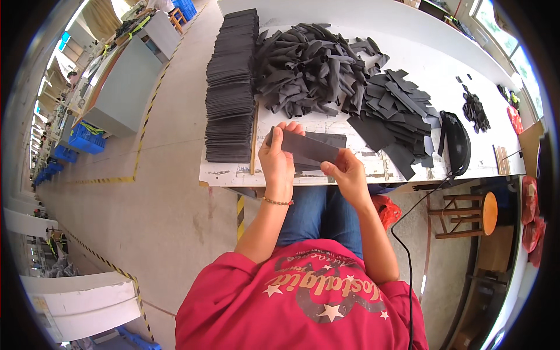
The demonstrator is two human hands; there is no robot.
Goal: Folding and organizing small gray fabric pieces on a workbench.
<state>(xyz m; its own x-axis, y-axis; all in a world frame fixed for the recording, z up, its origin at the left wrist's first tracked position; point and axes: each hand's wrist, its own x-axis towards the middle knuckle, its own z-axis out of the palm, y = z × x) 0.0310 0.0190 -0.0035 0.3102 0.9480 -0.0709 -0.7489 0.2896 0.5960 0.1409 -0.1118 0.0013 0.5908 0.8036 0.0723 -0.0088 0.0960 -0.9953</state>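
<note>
A flat black strip is stretched between my two hands above the near edge of the white table. My left hand pinches its left end, thumb on top and fingers behind. At the other end, my right hand grips the strip between thumb and fingers. Beneath it on the table lie more flat black pieces, partly covered by the held strip. Left of my hands stands a long, neat stack of black pieces. A heap of rolled or curled black pieces rises beyond them.
Loose flat black pieces spread to the right of the heap. Farther right are a black rounded case-like object with a cable and a small dark pile. A wooden stool stands below the table's right side.
</note>
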